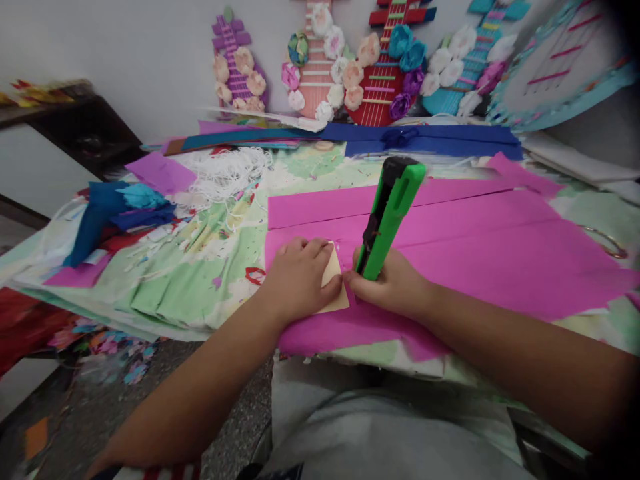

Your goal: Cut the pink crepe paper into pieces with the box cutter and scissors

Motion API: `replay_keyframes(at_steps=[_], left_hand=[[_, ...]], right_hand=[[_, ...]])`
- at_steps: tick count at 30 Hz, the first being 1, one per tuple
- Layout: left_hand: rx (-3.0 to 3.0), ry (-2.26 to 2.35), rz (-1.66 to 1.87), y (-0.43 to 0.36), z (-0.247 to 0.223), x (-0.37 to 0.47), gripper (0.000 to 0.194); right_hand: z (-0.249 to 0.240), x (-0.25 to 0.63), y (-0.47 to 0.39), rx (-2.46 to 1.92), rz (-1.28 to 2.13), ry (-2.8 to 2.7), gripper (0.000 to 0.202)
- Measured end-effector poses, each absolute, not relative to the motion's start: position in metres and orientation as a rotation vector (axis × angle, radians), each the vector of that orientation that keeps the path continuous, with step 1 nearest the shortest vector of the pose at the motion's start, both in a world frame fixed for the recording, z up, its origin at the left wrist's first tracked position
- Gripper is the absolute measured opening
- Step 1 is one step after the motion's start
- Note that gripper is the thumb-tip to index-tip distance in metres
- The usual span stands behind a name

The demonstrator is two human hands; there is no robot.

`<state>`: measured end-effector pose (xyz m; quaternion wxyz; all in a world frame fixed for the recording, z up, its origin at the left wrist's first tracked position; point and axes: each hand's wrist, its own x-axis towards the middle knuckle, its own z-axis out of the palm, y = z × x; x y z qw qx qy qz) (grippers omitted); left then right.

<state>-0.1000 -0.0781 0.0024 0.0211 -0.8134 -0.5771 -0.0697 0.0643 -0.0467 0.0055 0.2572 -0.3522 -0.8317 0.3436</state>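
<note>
My right hand (395, 283) is wrapped round a green and black utility knife (393, 217), held nearly upright over a bright pink sheet (480, 247). Its lower end is hidden by my fingers, so the blade cannot be seen. Just to the left, my left hand (300, 277) lies flat with its thumb apart, pressing a cream card (337, 300) onto the pink sheet. Most of the card is covered by that hand. The knife is close to the card's right edge; whether they touch cannot be told.
White string (230, 177) lies tangled at the back left, near blue scraps (95, 220). Dark blue strips (430, 139) run along the back. Flower-covered guitar-shaped decorations, one of them red (383, 80), lean on the wall. A metal ring (607, 243) rests at the right.
</note>
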Motion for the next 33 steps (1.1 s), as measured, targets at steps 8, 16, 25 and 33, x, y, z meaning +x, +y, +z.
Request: replay_keyframes(at_steps=[8,16,25,33], left_hand=[[-2.524,-1.782,-0.175,-0.0791,0.0044,-0.0994,0.047],[-2.497,-1.807,-0.184,-0.0798,0.0026,-0.0977,0.050],[-2.518,-1.786,-0.216,-0.0798,0.0032,-0.0978,0.049],[-2.515,-1.788,-0.202,-0.0785,0.0024,-0.0980,0.051]], right_hand=[[0.0069,0.0656,-0.0473,-0.959,0.986,-2.263,0.024],[0.0049,0.0670,-0.0454,-0.936,1.073,-2.168,0.027],[0.0066,0.0659,-0.0471,-0.940,0.999,-2.233,0.027],[0.0067,0.0656,-0.0458,-0.961,1.022,-2.189,0.028]])
